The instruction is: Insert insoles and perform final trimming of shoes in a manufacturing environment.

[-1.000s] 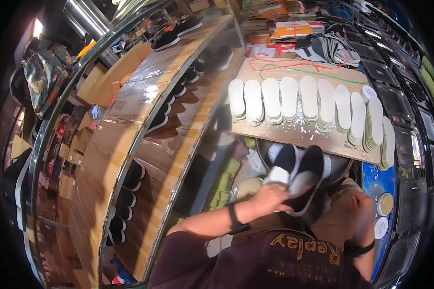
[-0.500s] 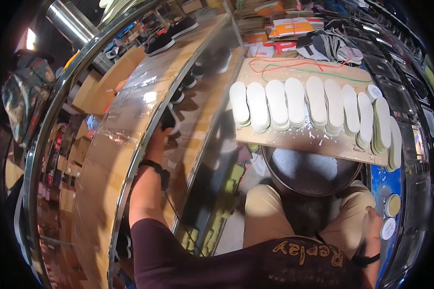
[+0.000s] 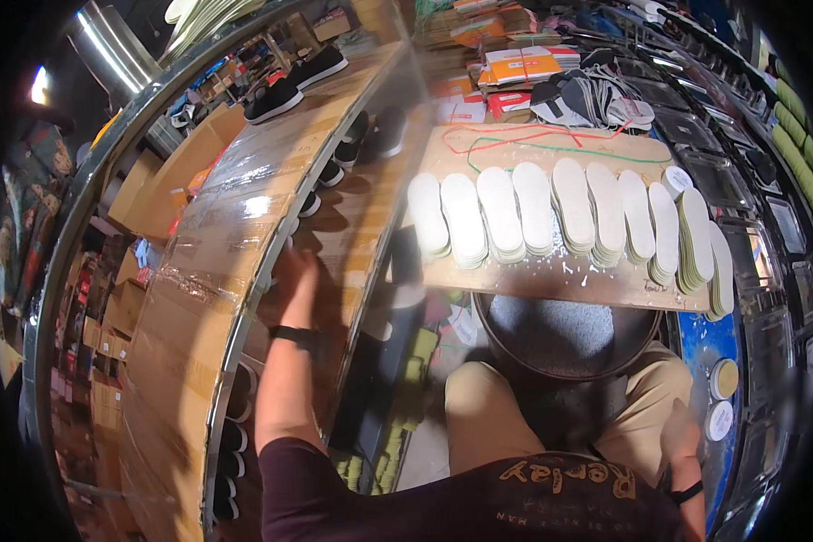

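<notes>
My left hand (image 3: 296,274) reaches into the middle level of a shelf rack, beside a row of black shoes with white soles. The closest clearly visible shoe (image 3: 309,206) lies just beyond it. Blur and the shelf edge hide the fingers, so whether they hold anything is unclear. My right hand (image 3: 680,432) is by my right thigh, its fingers blurred. In front of me, a board (image 3: 551,282) bears a row of stacked white insoles (image 3: 461,217). Under the board, between my knees, is a dark round basin (image 3: 551,366) with a pale bluish surface inside.
Two black shoes (image 3: 275,99) sit on the plastic-wrapped shelf top (image 3: 217,244). More shoes (image 3: 228,452) line the shelf near my left arm. Dark grey insoles (image 3: 592,98) and cardboard bundles are piled behind the board. Round tins (image 3: 723,379) stand on a blue surface at right.
My left hand has drawn back toward me along the shelf, away from the shoe it was at. The whole view has shifted slightly. My right hand stays by my thigh.
</notes>
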The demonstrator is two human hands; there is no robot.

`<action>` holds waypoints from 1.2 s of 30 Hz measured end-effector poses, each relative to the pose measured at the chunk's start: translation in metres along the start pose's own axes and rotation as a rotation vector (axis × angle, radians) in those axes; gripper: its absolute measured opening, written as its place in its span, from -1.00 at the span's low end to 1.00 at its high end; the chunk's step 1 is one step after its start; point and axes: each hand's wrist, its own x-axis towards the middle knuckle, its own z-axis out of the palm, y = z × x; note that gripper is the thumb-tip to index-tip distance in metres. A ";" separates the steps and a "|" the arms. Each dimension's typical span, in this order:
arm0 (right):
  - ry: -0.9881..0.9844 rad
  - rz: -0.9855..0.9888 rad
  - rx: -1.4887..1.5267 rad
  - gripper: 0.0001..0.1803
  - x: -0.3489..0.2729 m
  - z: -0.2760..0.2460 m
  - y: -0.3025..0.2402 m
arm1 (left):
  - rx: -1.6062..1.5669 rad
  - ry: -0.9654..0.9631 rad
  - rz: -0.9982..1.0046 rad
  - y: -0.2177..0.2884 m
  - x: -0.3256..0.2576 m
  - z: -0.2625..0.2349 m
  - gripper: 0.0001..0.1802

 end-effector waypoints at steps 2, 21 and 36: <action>-0.009 0.049 -0.055 -0.57 0.003 0.001 -0.005 | -0.158 0.071 0.268 0.040 -0.039 0.034 -0.54; 0.356 0.255 0.117 -0.76 -0.044 -0.012 0.145 | 0.168 -0.514 0.967 0.241 -0.399 0.163 -0.24; 0.704 1.599 0.088 -0.66 -0.357 -0.073 0.444 | 0.202 -0.490 0.958 0.233 -0.397 0.170 -0.35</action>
